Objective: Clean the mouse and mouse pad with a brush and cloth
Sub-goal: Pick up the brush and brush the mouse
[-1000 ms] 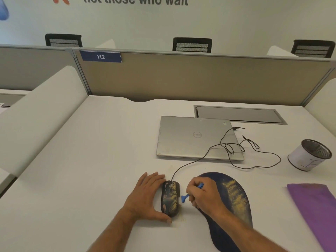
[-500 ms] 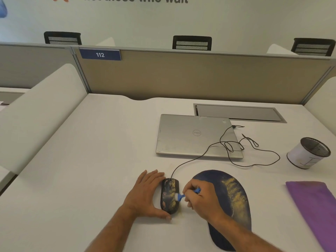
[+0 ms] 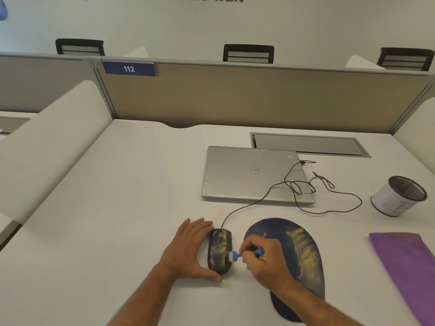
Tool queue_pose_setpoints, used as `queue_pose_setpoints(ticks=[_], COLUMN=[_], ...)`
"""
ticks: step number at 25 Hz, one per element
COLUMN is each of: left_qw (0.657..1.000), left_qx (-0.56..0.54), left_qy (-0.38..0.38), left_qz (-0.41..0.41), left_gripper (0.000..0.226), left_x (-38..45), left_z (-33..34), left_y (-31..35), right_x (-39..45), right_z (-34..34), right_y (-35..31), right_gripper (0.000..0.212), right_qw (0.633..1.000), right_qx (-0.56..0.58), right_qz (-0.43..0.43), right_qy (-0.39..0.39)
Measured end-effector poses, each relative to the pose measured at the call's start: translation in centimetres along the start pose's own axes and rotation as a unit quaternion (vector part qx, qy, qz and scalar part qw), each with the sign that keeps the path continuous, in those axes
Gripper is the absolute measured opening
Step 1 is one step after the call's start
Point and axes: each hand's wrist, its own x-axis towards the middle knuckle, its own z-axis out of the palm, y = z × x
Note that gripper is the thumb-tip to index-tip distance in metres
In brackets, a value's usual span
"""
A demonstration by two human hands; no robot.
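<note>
A dark patterned wired mouse [image 3: 219, 250] dusted with yellow powder lies on the white desk, just left of a dark blue mouse pad [image 3: 299, 260] that also carries yellow powder. My left hand [image 3: 188, 250] cups the mouse's left side, thumb at its near end. My right hand [image 3: 263, 262] pinches a small blue brush [image 3: 237, 254], whose pale bristles touch the mouse's right side. A purple cloth [image 3: 407, 267] lies folded at the right edge.
A closed silver laptop [image 3: 249, 175] sits behind the mouse, with the mouse cable [image 3: 306, 191] looped over its right corner. A white mesh-topped cup [image 3: 397, 196] stands at the right. A grey floor-box lid [image 3: 306, 144] and beige partition lie beyond.
The brush head has moved from beside the mouse onto its right side. My left hand has kept its hold on the mouse.
</note>
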Motion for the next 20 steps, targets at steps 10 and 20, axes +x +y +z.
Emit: queue_pose_setpoints(ticks=[10,20], left_qw=[1.000,0.999], left_qx=[0.011,0.012], left_qy=[-0.010,-0.030], left_qz=[-0.001,-0.012], left_gripper=[0.127,0.128], left_x=[0.0,0.0], left_z=[-0.1,-0.3], left_y=[-0.1,0.1], right_x=[2.0,5.3], right_z=[-1.2,-0.7], right_y=[-0.5,-0.6], right_gripper=[0.013,0.010], right_qw=[0.989,0.969], right_qx=[0.073,0.080], right_qz=[0.123,0.203], right_qy=[0.040,0.116])
